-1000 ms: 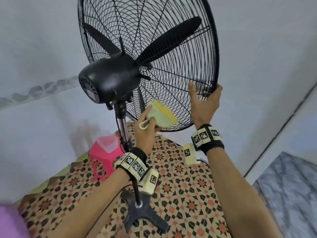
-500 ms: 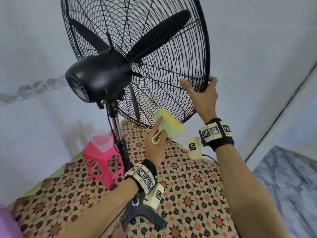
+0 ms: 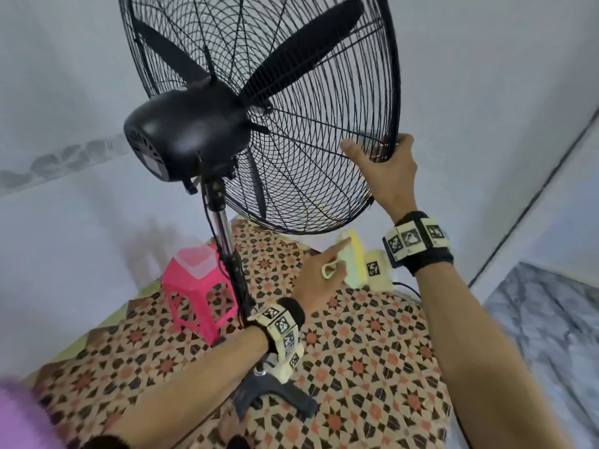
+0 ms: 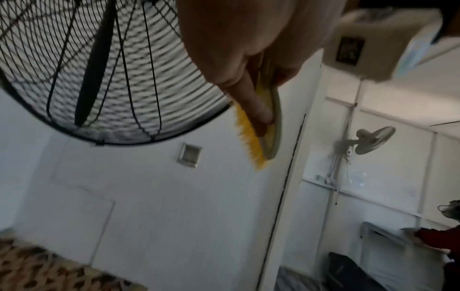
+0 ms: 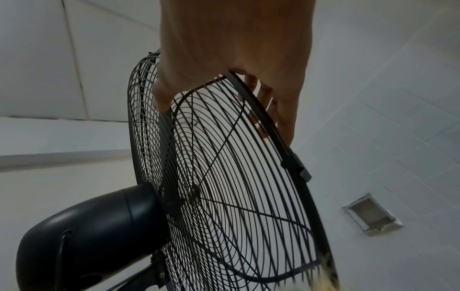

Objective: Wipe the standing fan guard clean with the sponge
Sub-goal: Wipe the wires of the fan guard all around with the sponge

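patterned floor mat [image 3: 372, 351] and pale walls form the background. standing fan guard [image 3: 308, 131], a black wire disc on an upright pole, fills the upper centre of the head view, its face turned toward the right of the frame. right hand [image 3: 385, 166] grips the guard's rim at centre right, thumb on the near wires, fingers curled round the far side. left hand [image 3: 319, 277] holds the sponge [image 3: 351, 260] just below the guard's lower edge, not touching it; sponge's long axis runs roughly upright, yellow side toward the guard. pink stool [image 3: 197, 290] stands at lower left beside the pole.
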